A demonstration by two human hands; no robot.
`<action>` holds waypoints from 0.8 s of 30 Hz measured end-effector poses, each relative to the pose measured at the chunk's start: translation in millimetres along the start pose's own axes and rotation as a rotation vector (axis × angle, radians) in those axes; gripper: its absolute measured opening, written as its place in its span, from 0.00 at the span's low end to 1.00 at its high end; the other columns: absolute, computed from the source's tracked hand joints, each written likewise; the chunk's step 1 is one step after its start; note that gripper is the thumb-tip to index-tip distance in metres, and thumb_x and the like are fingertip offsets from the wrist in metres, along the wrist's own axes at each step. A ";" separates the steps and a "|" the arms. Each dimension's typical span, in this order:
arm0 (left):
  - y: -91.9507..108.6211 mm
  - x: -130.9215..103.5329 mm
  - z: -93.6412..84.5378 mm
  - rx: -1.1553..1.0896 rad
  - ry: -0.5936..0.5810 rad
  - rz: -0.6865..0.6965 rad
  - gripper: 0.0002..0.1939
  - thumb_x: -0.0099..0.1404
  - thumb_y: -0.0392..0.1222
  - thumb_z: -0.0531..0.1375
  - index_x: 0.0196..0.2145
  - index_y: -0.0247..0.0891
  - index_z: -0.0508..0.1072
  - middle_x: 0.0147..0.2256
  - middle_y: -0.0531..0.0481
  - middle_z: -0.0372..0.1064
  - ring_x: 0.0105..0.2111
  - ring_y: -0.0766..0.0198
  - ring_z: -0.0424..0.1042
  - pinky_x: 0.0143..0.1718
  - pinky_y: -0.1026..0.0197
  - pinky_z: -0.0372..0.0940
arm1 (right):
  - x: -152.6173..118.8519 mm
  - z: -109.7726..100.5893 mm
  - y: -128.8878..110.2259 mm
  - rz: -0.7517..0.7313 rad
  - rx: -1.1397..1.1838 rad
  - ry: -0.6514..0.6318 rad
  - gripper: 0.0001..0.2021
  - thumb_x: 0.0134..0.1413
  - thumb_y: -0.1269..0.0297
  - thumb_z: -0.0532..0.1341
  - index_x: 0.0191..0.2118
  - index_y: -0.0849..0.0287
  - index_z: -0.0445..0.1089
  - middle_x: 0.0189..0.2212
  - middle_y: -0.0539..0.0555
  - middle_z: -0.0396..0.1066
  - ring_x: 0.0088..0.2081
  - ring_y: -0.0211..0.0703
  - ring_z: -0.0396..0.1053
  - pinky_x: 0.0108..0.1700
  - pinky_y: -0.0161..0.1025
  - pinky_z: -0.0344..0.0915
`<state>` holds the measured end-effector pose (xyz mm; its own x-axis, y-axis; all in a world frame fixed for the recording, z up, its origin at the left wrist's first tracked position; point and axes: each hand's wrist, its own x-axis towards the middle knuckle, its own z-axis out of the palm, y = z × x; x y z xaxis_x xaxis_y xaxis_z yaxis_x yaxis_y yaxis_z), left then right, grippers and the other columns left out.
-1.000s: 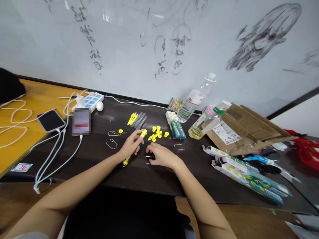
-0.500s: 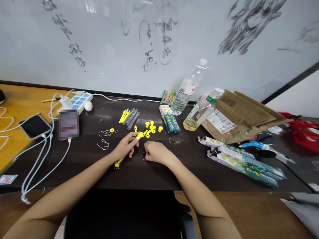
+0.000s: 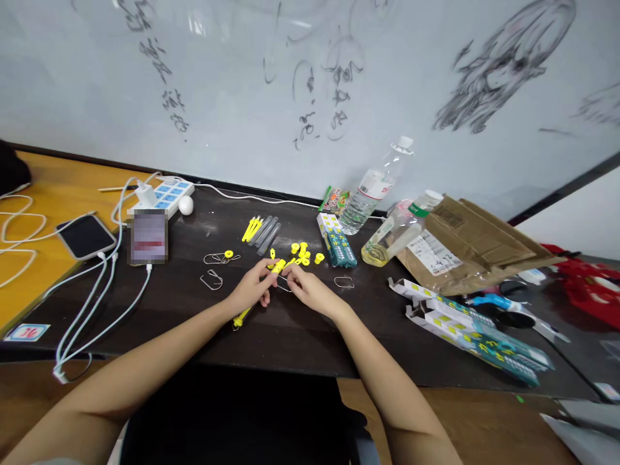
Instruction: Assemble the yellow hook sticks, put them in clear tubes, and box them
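Gripping a yellow tube (image 3: pixel 278 267) at the centre of the frame, our left hand (image 3: pixel 252 285) keeps its fingers curled around it, and a yellow end shows below the palm. Our right hand (image 3: pixel 314 292), just beside it, pinches a thin wire clip (image 3: pixel 283 288) between thumb and fingertips; whether the wire touches the tube, we cannot tell.

We can read "力计" on the teal-and-white box (image 3: pixel 336 240) right of centre, and similar print on the open-ended boxes (image 3: pixel 477 339) at lower right. A red number, seemingly 36, marks the card (image 3: pixel 28 332) at lower left. The handwriting on the white label (image 3: pixel 433 253) of the brown package (image 3: pixel 472 239) is too small for us to read surely. Black handwritten characters and a sketch cover parts of the whiteboard (image 3: pixel 232 97) across the top.

Below our hands, a stretch of dark tabletop (image 3: pixel 281 349) runs to the front edge near the bottom of the frame. Just above them lie small yellow pieces (image 3: pixel 303 252), with clear tubes (image 3: pixel 264 234) farther up and left.

Clear liquid fills the lower part of the tall bottle (image 3: pixel 374 187) right of centre; the green-banded bottle (image 3: pixel 387 240) beside it holds a little yellow liquid at its base. We cannot see inside the open-ended boxes.
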<state>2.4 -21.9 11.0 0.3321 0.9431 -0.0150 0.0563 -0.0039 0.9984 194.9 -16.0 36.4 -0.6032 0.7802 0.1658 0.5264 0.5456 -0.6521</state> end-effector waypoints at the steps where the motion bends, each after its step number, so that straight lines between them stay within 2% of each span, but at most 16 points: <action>1: -0.3 0.2 -0.2 0.002 0.008 -0.009 0.23 0.65 0.49 0.55 0.55 0.41 0.58 0.30 0.57 0.63 0.13 0.76 0.64 0.12 0.71 0.63 | 0.2 -0.4 0.3 -0.003 0.018 0.022 0.09 0.60 0.68 0.49 0.45 0.57 0.60 0.27 0.47 0.62 0.29 0.37 0.61 0.36 0.34 0.57; 4: -0.8 0.2 -0.7 0.007 0.021 -0.025 0.22 0.64 0.48 0.55 0.54 0.41 0.58 0.29 0.57 0.63 0.13 0.76 0.64 0.12 0.72 0.62 | 0.9 -1.5 0.1 -0.016 0.041 0.114 0.09 0.61 0.65 0.49 0.45 0.57 0.62 0.26 0.48 0.62 0.29 0.37 0.62 0.36 0.35 0.59; 8: -0.9 -2.6 1.0 0.009 -0.028 -0.021 0.22 0.64 0.49 0.55 0.54 0.42 0.59 0.29 0.57 0.63 0.12 0.76 0.64 0.12 0.72 0.61 | 2.4 -0.5 0.4 -0.029 -0.038 0.220 0.10 0.62 0.64 0.50 0.45 0.57 0.64 0.31 0.52 0.67 0.32 0.40 0.65 0.39 0.37 0.61; 15: -1.3 -4.7 2.5 0.002 -0.059 -0.011 0.22 0.65 0.50 0.54 0.55 0.43 0.60 0.30 0.56 0.63 0.13 0.76 0.64 0.12 0.71 0.61 | 2.9 -1.7 5.9 -0.063 -0.123 0.203 0.12 0.63 0.65 0.51 0.49 0.57 0.65 0.38 0.55 0.72 0.40 0.42 0.70 0.45 0.40 0.64; 19: -6.6 -1.0 -0.7 -0.037 -0.060 -0.005 0.23 0.65 0.50 0.55 0.55 0.44 0.59 0.29 0.57 0.64 0.13 0.76 0.64 0.12 0.72 0.61 | 1.8 -5.1 7.8 -0.146 -0.180 0.189 0.12 0.63 0.67 0.51 0.47 0.56 0.68 0.43 0.57 0.72 0.46 0.45 0.69 0.50 0.44 0.63; 24: -14.3 3.1 -0.5 -0.077 -0.075 -0.043 0.24 0.64 0.52 0.56 0.54 0.43 0.60 0.28 0.57 0.64 0.12 0.75 0.64 0.12 0.72 0.61 | 0.8 -2.8 5.4 -0.173 -0.260 0.171 0.14 0.64 0.66 0.50 0.50 0.54 0.67 0.45 0.58 0.72 0.46 0.46 0.69 0.49 0.45 0.64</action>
<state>2.2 -18.7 -3.3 0.4002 0.9145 -0.0587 0.0005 0.0638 0.9980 198.9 -11.6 35.1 -0.5997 0.6970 0.3931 0.5732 0.7170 -0.3967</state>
